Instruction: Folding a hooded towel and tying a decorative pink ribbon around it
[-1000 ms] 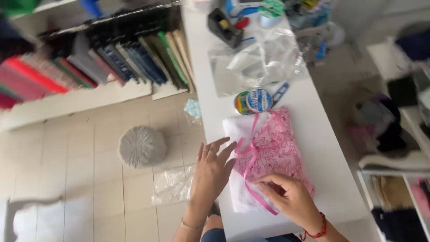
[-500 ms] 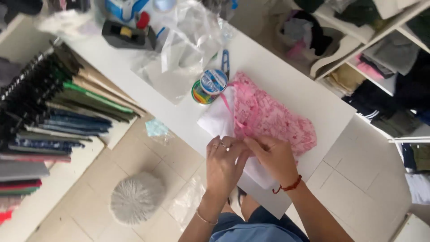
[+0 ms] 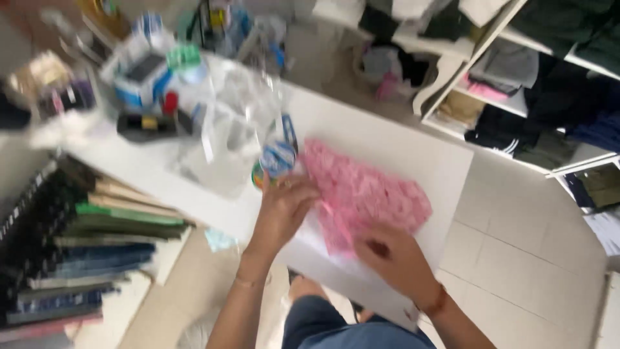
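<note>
Head view, blurred by motion, shows both hands on a pink lacy fabric piece (image 3: pixel 371 197) that lies on a white sheet of wrapping paper (image 3: pixel 323 249) on the white worktop (image 3: pixel 413 145). Compared with 0.5 s back, the hands have drawn apart: then they met at the near edge of the bundle, now the left hand (image 3: pixel 284 210) rests at the fabric's left edge with fingers loosely curled, pinching what looks like the thin pink ribbon (image 3: pixel 332 216), while the right hand (image 3: pixel 394 258) sits at the near right corner, fingers bent down onto the paper. Whether the right hand grips ribbon or only presses the paper, I cannot tell through the blur. The camera has also swung, so the worktop now runs diagonally. Judging by this spread, the ribbon is being pulled along the bundle rather than tied yet.

Just beyond the left hand stands a small round tin with a blue and green label (image 3: pixel 276 161), touching or nearly touching the fabric's far corner; its contents are hidden. Behind it lies a heap of clear plastic bags (image 3: pixel 239 123), seemingly empty. Further back, a black tape dispenser (image 3: pixel 145 126) and a blue and white box (image 3: pixel 145 74) sit among blurred clutter. To the left, 1 low shelf holds folded garments (image 3: pixel 84 252) in stacked rows; white shelving at upper right (image 3: pixel 497 45) holds more dark folded clothes.
</note>
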